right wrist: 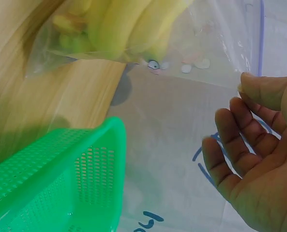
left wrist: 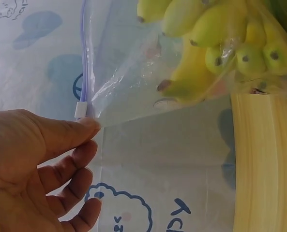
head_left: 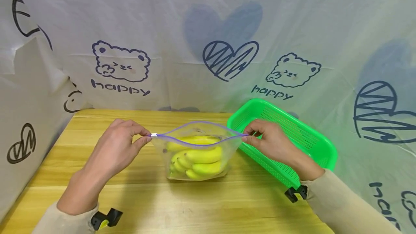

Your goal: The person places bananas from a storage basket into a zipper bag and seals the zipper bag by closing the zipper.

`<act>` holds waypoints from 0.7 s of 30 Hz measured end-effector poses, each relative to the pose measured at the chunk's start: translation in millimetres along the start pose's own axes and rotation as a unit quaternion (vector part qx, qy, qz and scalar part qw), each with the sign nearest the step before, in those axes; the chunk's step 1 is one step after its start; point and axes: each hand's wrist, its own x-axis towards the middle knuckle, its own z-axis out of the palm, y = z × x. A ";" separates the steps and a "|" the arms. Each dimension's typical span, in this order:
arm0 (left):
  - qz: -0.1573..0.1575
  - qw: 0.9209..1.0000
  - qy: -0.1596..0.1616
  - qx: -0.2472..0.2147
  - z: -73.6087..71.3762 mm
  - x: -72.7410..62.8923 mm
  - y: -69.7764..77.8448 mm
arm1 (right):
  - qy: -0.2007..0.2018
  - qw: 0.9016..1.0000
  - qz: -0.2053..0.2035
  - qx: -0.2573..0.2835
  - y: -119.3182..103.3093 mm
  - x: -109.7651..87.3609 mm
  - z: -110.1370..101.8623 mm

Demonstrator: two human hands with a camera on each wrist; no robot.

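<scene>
A clear zip bag (head_left: 159,151) with a purple zip rim stands upright on the table, its mouth gaping in the middle. Inside lie several yellow bananas (head_left: 203,156), their tips greenish in the left wrist view. My left hand (head_left: 113,151) pinches the bag's left top corner between thumb and forefinger, right at the white zip slider (left wrist: 81,109). At the opposite top corner, the thumb and forefinger of my right hand (head_left: 273,142) pinch the zip rim. The other fingers of the right hand (right wrist: 259,140) are loosely bent, away from the plastic.
A green perforated plastic basket (head_left: 282,169) sits at the right, behind and under my right hand. The wooden table (head_left: 195,208) reaches back to a pale curtain (head_left: 175,28) printed with hearts and bears. Both wrists carry small black mounts (head_left: 106,219).
</scene>
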 end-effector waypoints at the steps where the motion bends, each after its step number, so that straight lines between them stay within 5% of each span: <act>1: 0.001 1.000 0.001 0.000 0.5 0.3 -0.8 | -0.005 1.000 -0.002 -0.001 0.3 0.4 0.6; 12: -0.002 1.000 -0.010 -0.008 0.1 -0.6 0.2 | -0.060 0.998 -0.008 0.027 -9.5 -2.5 4.3; 21: 0.014 1.000 0.001 -0.001 0.0 -0.9 6.1 | -0.077 0.997 0.001 0.011 -42.3 3.0 5.9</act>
